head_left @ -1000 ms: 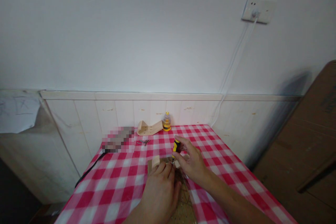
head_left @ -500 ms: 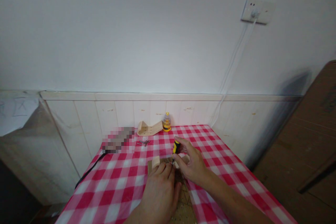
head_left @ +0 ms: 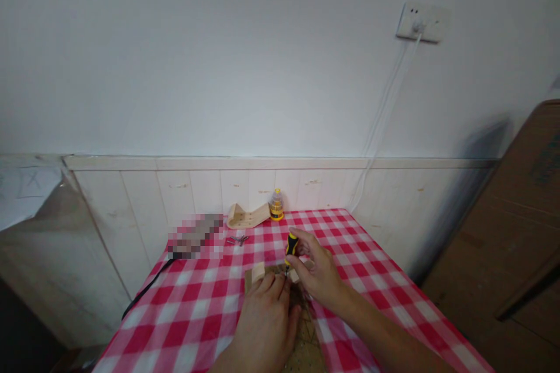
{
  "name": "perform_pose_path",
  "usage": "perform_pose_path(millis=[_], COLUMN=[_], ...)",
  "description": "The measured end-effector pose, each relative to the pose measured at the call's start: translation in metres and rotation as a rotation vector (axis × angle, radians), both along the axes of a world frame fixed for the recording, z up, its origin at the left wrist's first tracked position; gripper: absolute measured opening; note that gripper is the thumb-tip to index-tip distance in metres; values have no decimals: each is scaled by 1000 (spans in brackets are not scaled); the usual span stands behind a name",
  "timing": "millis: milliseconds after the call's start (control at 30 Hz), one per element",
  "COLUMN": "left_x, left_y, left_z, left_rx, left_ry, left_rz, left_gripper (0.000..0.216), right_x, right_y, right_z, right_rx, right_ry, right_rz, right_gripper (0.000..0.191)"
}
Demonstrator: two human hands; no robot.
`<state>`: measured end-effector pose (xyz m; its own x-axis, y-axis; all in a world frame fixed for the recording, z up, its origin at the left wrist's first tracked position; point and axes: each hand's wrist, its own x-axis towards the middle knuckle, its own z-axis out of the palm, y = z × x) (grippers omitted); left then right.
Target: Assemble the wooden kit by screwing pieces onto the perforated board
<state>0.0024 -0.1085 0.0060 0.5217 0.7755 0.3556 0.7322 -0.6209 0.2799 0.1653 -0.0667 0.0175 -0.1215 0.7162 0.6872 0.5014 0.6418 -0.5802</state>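
Observation:
My right hand (head_left: pixel 317 271) grips a small black-and-yellow screwdriver (head_left: pixel 290 246), held nearly upright with its tip down on a wooden piece. My left hand (head_left: pixel 265 317) lies flat on a brown perforated board (head_left: pixel 306 352), its fingertips pressing by the screwdriver's tip. A pale wooden block (head_left: pixel 257 272) stands at the board's far left corner, just beyond my left fingers. Everything rests on a table with a red-and-white checked cloth (head_left: pixel 196 309).
At the table's far edge lie a curved wooden part (head_left: pixel 245 217), a yellow screwdriver-bit holder (head_left: pixel 275 206), a few loose screws (head_left: pixel 238 239) and a pixelated object (head_left: pixel 195 235) with a black cable (head_left: pixel 146 288). A brown cabinet (head_left: pixel 507 233) stands to the right; a wall socket (head_left: pixel 422 22) is above.
My hands and the screwdriver stay in place, with the right fingers shifting slightly on the handle. The view has drifted a little to the right.

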Motion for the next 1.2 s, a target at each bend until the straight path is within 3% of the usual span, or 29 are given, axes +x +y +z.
perform_pose_path(millis=[1200], left_x=[0], left_y=[1], left_z=[-2], left_rx=[20], left_ry=[8], left_rz=[4], left_gripper=[40], right_x=[-1], right_y=[-3], right_z=[3], right_rx=[-26], right_ry=[-4], right_rz=[40], right_gripper=[53])
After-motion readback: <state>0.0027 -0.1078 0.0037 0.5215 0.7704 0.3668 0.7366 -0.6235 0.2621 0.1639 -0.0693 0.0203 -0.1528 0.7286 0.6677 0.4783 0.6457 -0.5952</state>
